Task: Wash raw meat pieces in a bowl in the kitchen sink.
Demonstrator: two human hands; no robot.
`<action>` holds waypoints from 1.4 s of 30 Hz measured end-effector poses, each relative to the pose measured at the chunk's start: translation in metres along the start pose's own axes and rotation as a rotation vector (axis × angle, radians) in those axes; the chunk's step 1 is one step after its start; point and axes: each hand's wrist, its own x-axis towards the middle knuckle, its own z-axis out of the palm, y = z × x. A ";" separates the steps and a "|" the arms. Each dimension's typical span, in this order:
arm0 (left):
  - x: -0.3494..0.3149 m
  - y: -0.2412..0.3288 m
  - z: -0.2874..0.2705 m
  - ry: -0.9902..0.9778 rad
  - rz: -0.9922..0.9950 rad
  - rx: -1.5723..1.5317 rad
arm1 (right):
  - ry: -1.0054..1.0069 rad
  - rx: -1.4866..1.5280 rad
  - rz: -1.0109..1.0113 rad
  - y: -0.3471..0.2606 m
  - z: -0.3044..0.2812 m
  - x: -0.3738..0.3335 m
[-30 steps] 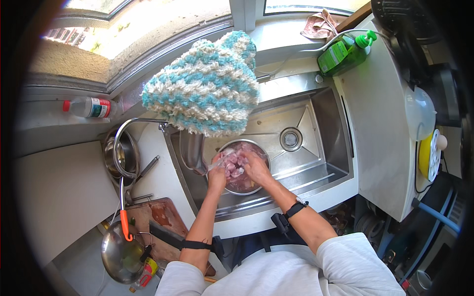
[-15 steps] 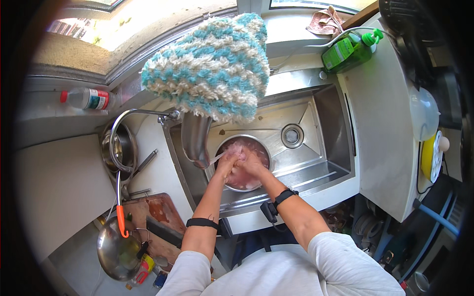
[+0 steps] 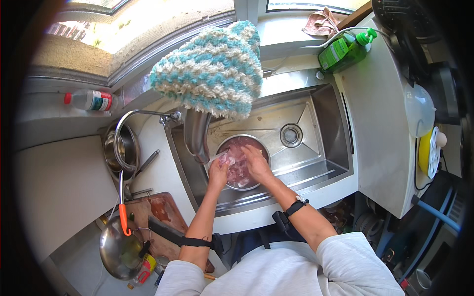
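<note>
Both hands work in a round steel bowl (image 3: pixel 243 163) of pink raw meat pieces (image 3: pixel 237 170), which stands on the floor of the stainless sink (image 3: pixel 316 143), left of the drain (image 3: pixel 290 134). Compared with half a second before, the hands have drawn slightly apart: the left hand (image 3: pixel 217 170) now sits at the bowl's left rim, fingers curled, apparently pinching a pale, glistening scrap of meat or film, though its exact hold cannot be told; the right hand (image 3: pixel 256 163) lies palm down on the meat, fingers partly spread, gripping nothing visible. This suggests the rinsing or sorting of the meat is in progress rather than finished.

The curved metal tap (image 3: pixel 197 135) hangs over the bowl's left edge. A knitted cap (image 3: pixel 210 71), woolly, striped teal and cream, blocks the upper sink. Left of it stand a steel pot (image 3: pixel 116 148) and a reddish-stained cutting board (image 3: pixel 158 212); a green dish-soap bottle (image 3: pixel 343 49) lies at the far corner.
</note>
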 end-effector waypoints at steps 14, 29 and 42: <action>-0.010 0.028 0.038 -0.404 -0.733 -0.590 | 0.087 0.723 1.017 0.028 0.054 -0.015; 0.007 0.001 0.006 -0.012 -0.156 0.062 | 0.155 0.306 0.378 -0.034 0.034 0.003; -0.014 0.015 0.033 -0.033 -0.535 -0.675 | 0.131 -0.100 0.434 0.025 0.040 -0.016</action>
